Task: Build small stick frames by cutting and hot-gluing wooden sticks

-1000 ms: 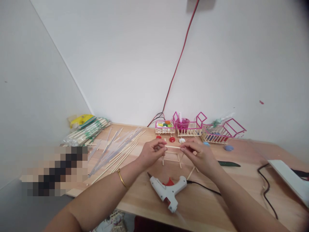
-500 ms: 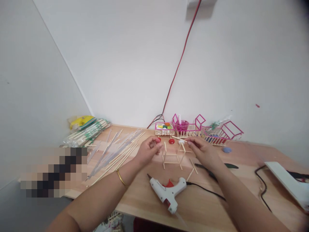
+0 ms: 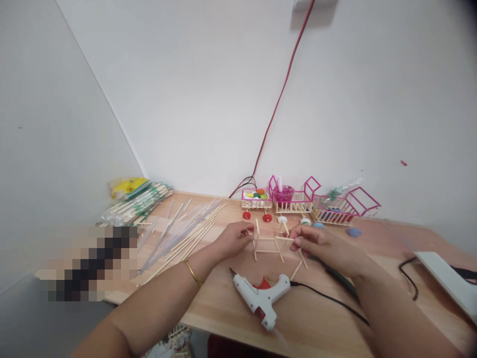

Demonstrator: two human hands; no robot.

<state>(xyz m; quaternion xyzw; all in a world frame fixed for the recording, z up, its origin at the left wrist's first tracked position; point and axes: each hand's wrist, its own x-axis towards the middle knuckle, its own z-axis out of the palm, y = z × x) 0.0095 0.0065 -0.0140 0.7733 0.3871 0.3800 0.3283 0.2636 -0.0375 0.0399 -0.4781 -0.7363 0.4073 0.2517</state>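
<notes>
A small frame of thin wooden sticks [image 3: 267, 251] stands on the table in front of me. My left hand [image 3: 235, 240] is closed at its left side, the fingertips against the left upright and partly hidden behind it. Between the thumb and fingers of my right hand [image 3: 315, 244] is a short wooden stick [image 3: 283, 239], held nearly level at the frame's right side. Whether that stick touches the frame I cannot tell. Nearer to me lies a white hot glue gun [image 3: 261, 298] with a red trigger, its nozzle pointing up-left.
Long wooden sticks [image 3: 199, 231] and packaged sticks [image 3: 149, 199] lie at the left. Along the wall stand little stick carts, one holding a pink cup [image 3: 284, 194]. Blue [image 3: 354, 232] and red wheels [image 3: 267, 218] show below them. A black cord [image 3: 331, 301] runs rightward from the glue gun.
My right hand has brought the short stick down and toward me, from above the frame to its right side. My left hand has lowered slightly to the left upright.
</notes>
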